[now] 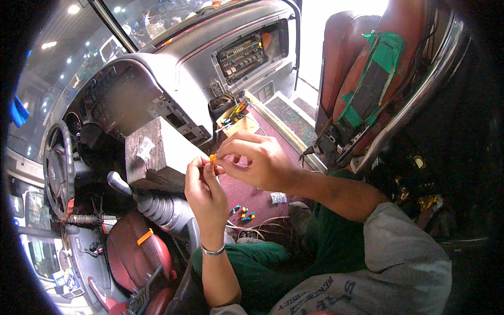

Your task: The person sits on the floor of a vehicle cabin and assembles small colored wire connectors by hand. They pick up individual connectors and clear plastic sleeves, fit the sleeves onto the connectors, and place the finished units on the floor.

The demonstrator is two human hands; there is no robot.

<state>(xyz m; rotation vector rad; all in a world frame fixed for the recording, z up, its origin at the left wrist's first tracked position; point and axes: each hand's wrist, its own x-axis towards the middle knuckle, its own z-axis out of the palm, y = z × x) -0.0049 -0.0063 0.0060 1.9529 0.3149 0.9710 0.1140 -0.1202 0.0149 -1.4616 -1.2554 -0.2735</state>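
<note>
A small orange piece (pixel 212 158) is pinched between the fingertips of both hands in front of me; its exact kind is too small to make out. My left hand (pixel 206 185), with a metal band on the wrist, grips it from below between thumb and fingers. From the right, my right hand (pixel 258 160) closes thumb and index finger on the same piece. Below the hands, several small blue, yellow and orange pieces (pixel 244 214) lie on the dark red floor (pixel 265 205), close to a small clear packet (pixel 278 197).
A rough wooden block (pixel 139 163) with a plastic bag on it stands left of my hands, beside the gear lever (pixel 119 184). Farther left is a steering wheel (pixel 60 170). Tools (pixel 234 116) lie ahead, below an open fuse panel (pixel 242 58). A green-taped seat (pixel 362 79) stands right.
</note>
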